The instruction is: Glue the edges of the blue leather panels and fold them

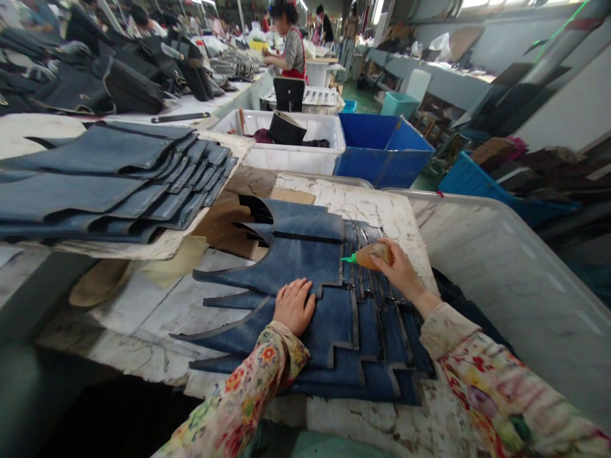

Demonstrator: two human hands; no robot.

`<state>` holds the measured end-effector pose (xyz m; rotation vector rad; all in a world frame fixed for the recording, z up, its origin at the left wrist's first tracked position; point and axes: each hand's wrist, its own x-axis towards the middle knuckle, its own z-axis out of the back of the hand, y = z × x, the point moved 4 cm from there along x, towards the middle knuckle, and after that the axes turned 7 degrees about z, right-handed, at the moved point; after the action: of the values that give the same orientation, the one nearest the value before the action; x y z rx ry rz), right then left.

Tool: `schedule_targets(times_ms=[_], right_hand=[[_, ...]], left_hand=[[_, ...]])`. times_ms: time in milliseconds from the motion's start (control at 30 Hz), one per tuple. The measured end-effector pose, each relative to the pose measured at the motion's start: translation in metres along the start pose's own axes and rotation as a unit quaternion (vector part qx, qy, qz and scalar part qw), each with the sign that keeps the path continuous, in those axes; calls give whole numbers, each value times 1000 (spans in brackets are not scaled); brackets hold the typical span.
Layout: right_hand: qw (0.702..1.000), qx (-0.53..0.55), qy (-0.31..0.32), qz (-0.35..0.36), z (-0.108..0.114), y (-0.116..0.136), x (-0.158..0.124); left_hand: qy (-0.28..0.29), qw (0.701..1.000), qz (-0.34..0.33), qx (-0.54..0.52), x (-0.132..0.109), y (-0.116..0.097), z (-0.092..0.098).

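Dark blue leather-like panels lie overlapped in a staggered stack on the worktable, their notched edges fanned toward the right. My left hand rests flat on them with its fingers stretched out. In my right hand is a squeeze bottle of amber-brown colour, tilted with its green nozzle pointing left. The nozzle tip is over the edge of an upper panel; whether it touches cannot be made out. Shiny wet-looking streaks mark some of the fanned edges beside the bottle.
Another stack of blue panels lies on a board at the left. Beyond the table stand a white bin and a blue bin. A large translucent bin borders the right side. A person works farther back.
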<state>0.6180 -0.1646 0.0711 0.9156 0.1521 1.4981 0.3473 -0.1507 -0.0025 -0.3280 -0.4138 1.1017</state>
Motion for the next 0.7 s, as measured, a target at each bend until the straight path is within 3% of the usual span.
schedule_targets(times_ms=[167, 467, 700], right_hand=[[997, 23, 72, -5, 2, 6, -13], [998, -10, -44, 33, 0, -12, 21], [998, 0, -11, 60, -2, -11, 18]], left_hand=[[-2, 1000, 0, -3, 0, -1, 1], [-5, 1000, -3, 3, 0, 1, 0], [-11, 1000, -6, 5, 0, -1, 0]])
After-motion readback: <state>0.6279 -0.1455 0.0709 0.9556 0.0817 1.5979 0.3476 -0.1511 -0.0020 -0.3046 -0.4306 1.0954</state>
